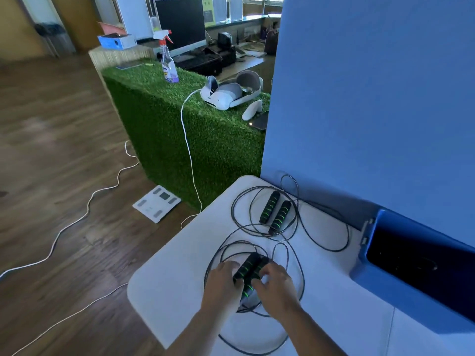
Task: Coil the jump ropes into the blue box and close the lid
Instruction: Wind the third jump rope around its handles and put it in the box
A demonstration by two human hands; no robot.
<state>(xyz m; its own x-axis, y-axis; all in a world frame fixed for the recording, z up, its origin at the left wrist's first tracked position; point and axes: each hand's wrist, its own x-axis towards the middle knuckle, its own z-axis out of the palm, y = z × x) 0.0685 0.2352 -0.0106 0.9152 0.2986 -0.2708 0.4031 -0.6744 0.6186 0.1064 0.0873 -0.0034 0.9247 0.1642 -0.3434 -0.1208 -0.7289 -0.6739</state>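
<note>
Hands meet low over white table [180, 278]: left hand [223, 280] and right hand [276, 281] sit on either side, forearms angled inward, fingers curled on near handles [250, 265] (black, green-ringed, lying side by side). Cord [304, 278] loops loosely round both hands on the tabletop. Far handles [275, 210] lie well apart, near blue wall [359, 98]. Blue box [365, 276] sits open at right, apart from both hands. Beyond the table: turf counter [180, 140], headset [226, 95], spray bottle [168, 65].
</note>
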